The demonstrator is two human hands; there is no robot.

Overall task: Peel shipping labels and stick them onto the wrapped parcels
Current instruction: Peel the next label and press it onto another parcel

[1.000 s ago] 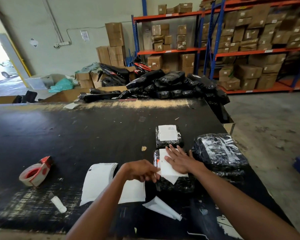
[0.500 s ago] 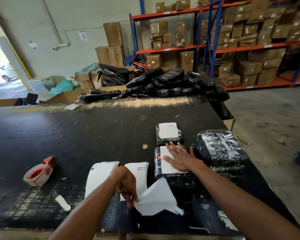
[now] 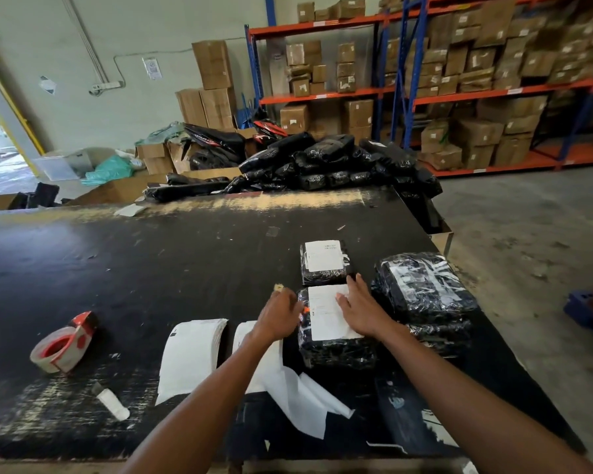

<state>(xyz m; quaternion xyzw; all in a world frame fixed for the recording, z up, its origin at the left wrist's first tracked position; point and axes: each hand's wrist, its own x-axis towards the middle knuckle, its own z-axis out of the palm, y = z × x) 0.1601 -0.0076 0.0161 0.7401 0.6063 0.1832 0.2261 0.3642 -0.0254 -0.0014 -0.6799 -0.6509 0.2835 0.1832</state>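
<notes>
Left hand (image 3: 279, 311) has dropped the backing paper (image 3: 298, 395), now empty beside the parcel (image 3: 336, 350); right hand (image 3: 362, 307) stays flat

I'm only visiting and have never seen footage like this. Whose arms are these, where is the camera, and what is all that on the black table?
There is no machine here: a person works with bare hands, and the one camera sits on their head, looking forward and down. The right hand lies flat on a white label, pressing it onto a black wrapped parcel. The left hand rests at that parcel's left edge; it seems to hold nothing. Just beyond lies a parcel already labelled, and to the right a stack of parcels. Nearer the person are label sheets and loose backing paper. A tape dispenser sits far left on the table. Behind it are more black parcels and shelves of cardboard boxes.
</notes>
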